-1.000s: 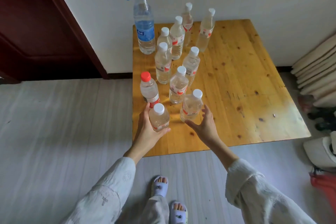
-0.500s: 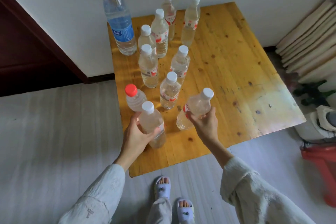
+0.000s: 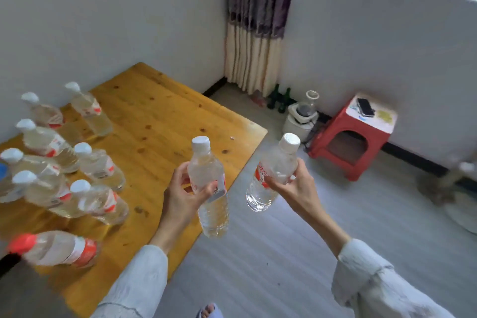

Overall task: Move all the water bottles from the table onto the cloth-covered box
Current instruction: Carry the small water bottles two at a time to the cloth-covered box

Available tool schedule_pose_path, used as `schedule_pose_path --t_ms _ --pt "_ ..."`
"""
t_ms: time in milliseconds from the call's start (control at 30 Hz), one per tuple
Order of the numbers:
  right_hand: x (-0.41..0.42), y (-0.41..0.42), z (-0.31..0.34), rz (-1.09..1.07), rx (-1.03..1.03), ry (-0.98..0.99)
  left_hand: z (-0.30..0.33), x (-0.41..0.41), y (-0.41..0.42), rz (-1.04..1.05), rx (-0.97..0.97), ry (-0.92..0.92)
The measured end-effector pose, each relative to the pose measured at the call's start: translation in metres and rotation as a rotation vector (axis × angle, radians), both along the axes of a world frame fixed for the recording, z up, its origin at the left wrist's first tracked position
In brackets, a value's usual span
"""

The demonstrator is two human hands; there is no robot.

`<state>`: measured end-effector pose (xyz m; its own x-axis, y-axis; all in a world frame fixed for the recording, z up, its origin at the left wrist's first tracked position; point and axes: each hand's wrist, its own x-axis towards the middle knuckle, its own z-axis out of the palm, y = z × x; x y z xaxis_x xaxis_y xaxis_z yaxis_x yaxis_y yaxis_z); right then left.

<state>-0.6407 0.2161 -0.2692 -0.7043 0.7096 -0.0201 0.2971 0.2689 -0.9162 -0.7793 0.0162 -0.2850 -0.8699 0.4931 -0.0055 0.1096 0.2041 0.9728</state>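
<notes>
Head view: left hand (image 3: 180,201) has its grip curled round a white-capped water bottle (image 3: 210,188), held near upright over the near edge of the wooden counter (image 3: 165,121). Right hand (image 3: 291,188) grips a second white-capped bottle (image 3: 271,175) at the label, tilted cap-right, off the counter and over the grey floor (image 3: 284,253). Both bottles are lifted and apart from each other. The remaining clear bottles (image 3: 98,165) stand clustered on the counter's left side, blurred; a red-capped bottle (image 3: 54,248) is nearest the camera. The cloth-covered box can't be made out. Further right: a red stool (image 3: 348,142) against the wall, a striped curtain (image 3: 258,26) in the corner, green glass bottles (image 3: 280,98) beneath it.
</notes>
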Motion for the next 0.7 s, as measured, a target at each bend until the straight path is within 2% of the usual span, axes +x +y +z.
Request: schedule_pose_path --t_ms 133,333,700 --pt "0.123 0.055 0.024 -0.254 0.047 0.034 0.023 0.071 0.095 -0.251 0.017 0.052" --pt "0.332 0.111 0.056 -0.6 0.072 0.063 0.049 0.236 0.223 -0.567 0.08 0.114" --pt "0.665 0.126 0.094 -1.186 0.126 0.08 0.081 0.572 0.39 -1.217 0.189 0.063"
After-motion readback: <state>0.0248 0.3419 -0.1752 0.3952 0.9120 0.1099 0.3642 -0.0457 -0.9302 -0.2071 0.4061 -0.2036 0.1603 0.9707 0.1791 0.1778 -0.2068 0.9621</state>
